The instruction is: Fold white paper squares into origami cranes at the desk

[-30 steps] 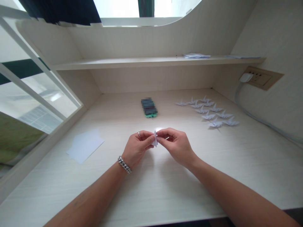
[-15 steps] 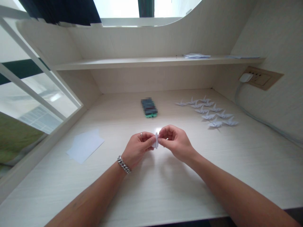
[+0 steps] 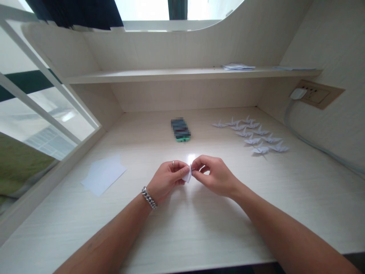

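Both hands meet over the middle of the pale wooden desk [image 3: 199, 228], pinching one small folded piece of white paper [image 3: 188, 176] between them. My left hand [image 3: 168, 179], with a ring and a chain bracelet at the wrist, grips the paper's left side with fingers curled. My right hand [image 3: 215, 176] pinches its right edge between thumb and forefinger. Most of the paper is hidden by the fingertips.
Several folded paper cranes [image 3: 253, 133] lie in rows at the back right. A phone in a green case [image 3: 180, 130] lies at the back centre. Blank paper sheets [image 3: 103, 175] lie at the left. A shelf [image 3: 171, 74] holds more paper [image 3: 238, 67]. A wall socket with cable [image 3: 298, 94] is at the right.
The hands have sunk slightly toward the desk and the folded paper has tilted from upright to leaning right; both grips have held throughout.
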Motion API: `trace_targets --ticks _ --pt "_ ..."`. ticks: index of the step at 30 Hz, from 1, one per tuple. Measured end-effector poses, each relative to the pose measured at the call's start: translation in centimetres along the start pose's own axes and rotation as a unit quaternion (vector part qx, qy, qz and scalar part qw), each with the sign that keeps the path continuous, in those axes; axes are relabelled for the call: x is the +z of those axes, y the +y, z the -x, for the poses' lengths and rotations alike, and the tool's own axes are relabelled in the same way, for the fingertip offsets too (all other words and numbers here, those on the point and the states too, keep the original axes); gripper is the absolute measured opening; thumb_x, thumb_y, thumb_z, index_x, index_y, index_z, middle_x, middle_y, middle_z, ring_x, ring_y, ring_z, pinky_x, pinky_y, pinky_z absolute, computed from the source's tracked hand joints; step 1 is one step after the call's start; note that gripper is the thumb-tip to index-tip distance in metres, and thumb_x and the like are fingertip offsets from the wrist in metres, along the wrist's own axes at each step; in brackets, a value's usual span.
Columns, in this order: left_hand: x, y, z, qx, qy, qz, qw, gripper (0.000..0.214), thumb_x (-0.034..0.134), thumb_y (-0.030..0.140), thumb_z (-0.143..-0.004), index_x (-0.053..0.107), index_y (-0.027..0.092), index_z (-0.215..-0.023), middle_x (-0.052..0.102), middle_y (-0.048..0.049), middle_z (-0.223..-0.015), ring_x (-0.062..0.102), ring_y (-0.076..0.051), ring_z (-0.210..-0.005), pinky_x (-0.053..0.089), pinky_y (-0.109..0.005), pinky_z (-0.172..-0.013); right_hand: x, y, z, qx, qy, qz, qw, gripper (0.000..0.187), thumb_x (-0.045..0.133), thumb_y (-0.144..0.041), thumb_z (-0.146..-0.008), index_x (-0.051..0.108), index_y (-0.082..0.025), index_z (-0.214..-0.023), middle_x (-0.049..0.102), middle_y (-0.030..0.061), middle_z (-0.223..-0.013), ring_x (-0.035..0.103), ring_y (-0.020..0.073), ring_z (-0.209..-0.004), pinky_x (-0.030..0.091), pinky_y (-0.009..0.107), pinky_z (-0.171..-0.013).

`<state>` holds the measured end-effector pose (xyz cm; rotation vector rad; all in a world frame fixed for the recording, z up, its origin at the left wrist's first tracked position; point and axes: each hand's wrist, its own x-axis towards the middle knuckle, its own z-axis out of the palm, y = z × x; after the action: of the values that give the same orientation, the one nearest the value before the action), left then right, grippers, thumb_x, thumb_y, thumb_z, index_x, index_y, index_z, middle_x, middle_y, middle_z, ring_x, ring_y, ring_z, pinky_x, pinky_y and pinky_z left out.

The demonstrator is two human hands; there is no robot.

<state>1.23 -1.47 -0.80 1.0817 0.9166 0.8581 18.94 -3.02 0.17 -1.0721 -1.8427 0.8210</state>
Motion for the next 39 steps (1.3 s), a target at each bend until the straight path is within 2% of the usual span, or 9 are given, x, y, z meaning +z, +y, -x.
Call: trace_targets --ticks 7,15,27,34,39 --pt "-0.2 -0.1 0.0 -0.023 -0.011 0.000 1.000 0.029 0.082 0.037 -0.063 0.070 0.012 -0.072 0.060 -0.0027 -0.065 0.050 -0.010 -0.058 0.039 -0.022 -0.053 -0.4 0.4 0.2 -0.051 -0.028 0.078 0.995 0.008 0.058 -0.015 -0.082 0.065 -0.019 -0.080 0.068 0.0030 -0.079 0.062 0.0147 -0.070 0.050 0.027 -0.064" --pt "0.0 0.0 0.0 -0.039 -0.016 0.012 0.999 0.026 0.081 0.034 -0.066 0.071 0.012 -0.072 0.060 -0.0032 -0.069 0.051 -0.009 -0.062 0.041 -0.022 -0.057 -0.1 0.5 0.1 -0.082 -0.011 0.192 0.978 0.013 0.051 -0.013 -0.088 0.060 -0.017 -0.080 0.065 0.0045 -0.079 0.055 0.0151 -0.069 0.041 0.028 -0.063" --pt "-0.3 0.0 0.0 -0.036 -0.004 0.022 0.999 0.024 0.083 0.030 -0.063 0.068 0.012 -0.068 0.060 -0.0012 -0.066 0.052 -0.009 -0.061 0.039 -0.023 -0.058 0.2 0.4 0.4 -0.121 -0.013 0.267 0.956 0.022 0.043 -0.020 -0.095 0.063 -0.017 -0.087 0.066 0.0079 -0.085 0.058 0.0180 -0.077 0.042 0.029 -0.069" --pt "-0.3 -0.1 0.0 -0.040 -0.003 0.023 0.999 0.024 0.084 0.028 -0.063 0.068 0.012 -0.073 0.060 -0.0017 -0.069 0.054 -0.009 -0.062 0.041 -0.023 -0.060 0.5 0.5 0.6 -0.139 0.004 0.319 0.938 0.026 0.041 -0.023 -0.096 0.063 -0.016 -0.086 0.066 0.0086 -0.083 0.058 0.0185 -0.074 0.040 0.030 -0.065" --pt "-0.3 -0.1 0.0 -0.059 -0.014 0.033 0.998 0.024 0.084 0.029 -0.063 0.067 0.011 -0.068 0.060 -0.0013 -0.066 0.054 -0.009 -0.063 0.042 -0.022 -0.061 0.6 0.6 0.5 -0.137 0.001 0.317 0.938 0.025 0.041 -0.023 -0.096 0.063 -0.015 -0.087 0.066 0.0087 -0.085 0.059 0.0188 -0.077 0.042 0.030 -0.067"
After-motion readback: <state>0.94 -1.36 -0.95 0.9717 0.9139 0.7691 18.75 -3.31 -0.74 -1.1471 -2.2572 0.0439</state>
